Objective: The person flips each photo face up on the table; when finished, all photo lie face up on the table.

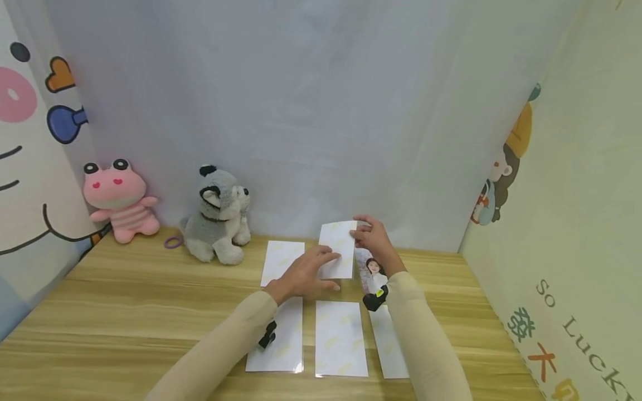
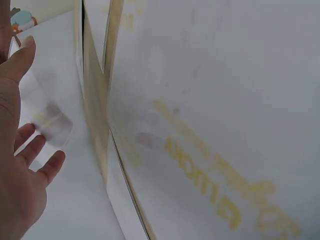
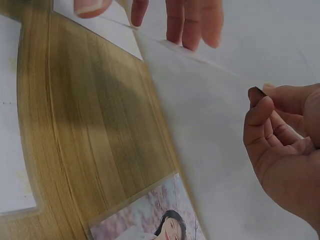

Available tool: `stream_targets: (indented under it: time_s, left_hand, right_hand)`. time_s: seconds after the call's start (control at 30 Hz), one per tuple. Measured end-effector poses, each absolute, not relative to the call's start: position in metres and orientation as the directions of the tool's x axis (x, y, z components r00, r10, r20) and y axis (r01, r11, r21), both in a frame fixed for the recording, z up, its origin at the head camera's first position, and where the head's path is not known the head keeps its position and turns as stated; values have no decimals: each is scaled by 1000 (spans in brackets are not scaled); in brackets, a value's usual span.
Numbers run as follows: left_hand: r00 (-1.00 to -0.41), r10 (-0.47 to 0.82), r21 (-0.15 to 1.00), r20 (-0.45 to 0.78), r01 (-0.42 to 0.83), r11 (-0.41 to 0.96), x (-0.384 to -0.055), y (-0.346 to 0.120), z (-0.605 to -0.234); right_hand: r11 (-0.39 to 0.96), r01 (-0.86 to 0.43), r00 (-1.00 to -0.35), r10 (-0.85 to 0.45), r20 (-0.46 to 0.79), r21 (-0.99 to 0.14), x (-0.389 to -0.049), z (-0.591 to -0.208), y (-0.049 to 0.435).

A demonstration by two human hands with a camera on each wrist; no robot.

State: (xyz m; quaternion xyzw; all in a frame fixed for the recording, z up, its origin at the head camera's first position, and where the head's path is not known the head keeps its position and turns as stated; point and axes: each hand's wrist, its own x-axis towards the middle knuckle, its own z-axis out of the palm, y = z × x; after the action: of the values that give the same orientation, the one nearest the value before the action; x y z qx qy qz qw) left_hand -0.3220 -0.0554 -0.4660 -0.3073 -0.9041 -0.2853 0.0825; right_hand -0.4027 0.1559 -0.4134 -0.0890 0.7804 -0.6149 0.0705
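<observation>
My right hand (image 1: 376, 239) pinches the right edge of a photo print (image 1: 338, 234), raised above the table with its white back towards the head view. In the right wrist view that print is nearly edge-on, with my right thumb and index finger (image 3: 260, 112) at its edge. My left hand (image 1: 306, 273) is at the print's lower left, its fingers extended across it; whether they touch it is unclear. A face-up photo of a person (image 1: 371, 273) lies under my right wrist. In the left wrist view, my left hand (image 2: 22, 155) shows spread fingers.
White-backed prints lie on the wooden table: one at upper left (image 1: 281, 259), then a front row of left (image 1: 281, 351), middle (image 1: 341, 340) and right (image 1: 388, 340). A grey plush dog (image 1: 218, 217), pink plush toy (image 1: 122, 203) and purple ring (image 1: 173, 242) stand back left.
</observation>
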Motion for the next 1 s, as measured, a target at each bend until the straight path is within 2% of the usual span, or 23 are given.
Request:
stream_targets:
  time_s: [0.37,0.63,0.87,1.0]
  left_hand:
    - [-730,470,380,497,669,639,-324,-35,-467]
    - [-662,442,303,605,705,642,-327,-33,-463]
    - [-709,392,396,586,673,625,-323,-31,-456]
    - [-709,383,442,593,683,581,-323,-31,-458]
  right_hand:
    - [50,43,-980,-190,-52,-998,-398,-412,154]
    - [13,96,-981,-166,-96,-995,-395,-407,152]
    - [-78,117,-982,-158,-104,-990,-397,-412,153]
    - [-109,128,-978,-178,-108,-986,-395,-414,153]
